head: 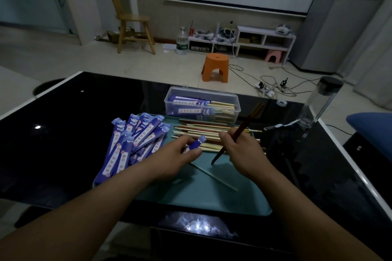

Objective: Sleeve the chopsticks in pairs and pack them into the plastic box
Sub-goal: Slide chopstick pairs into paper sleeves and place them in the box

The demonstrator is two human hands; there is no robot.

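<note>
Partly done, by the look of it. Between the two hands, dark red chopsticks (pixel 235 142) pinched in the curled fingers (pixel 226 136) of the right hand (pixel 246 150), tips slanting down toward the left hand, upper ends rising away past the knuckles; whether one stick or two, hard to tell. Just left of those tips and apart from them, a purple sleeve (pixel 196 143) gripped by the left hand (pixel 174 154), thumb and fingers closed round its lower part, upper end free and not yet threaded. Just beyond both sets of fingers, a heap of loose chopsticks (pixel 203 132), pale and reddish, all unsleeved. From under the left fingers and running toward the near right, one stray pale chopstick (pixel 214 176) on the teal mat (pixel 201 199). Left of the left hand, a fan of empty sleeves (pixel 135 140), plenty of them. Farther out, beyond the heap, the plastic box (pixel 233 99) on the counter (pixel 84 133), holding several sleeved pairs in layers, with room remaining as far as can be judged. Some pairs packed, then; this one seemingly about to be sleeved, and a good share of sticks and sleeves waiting.
</note>
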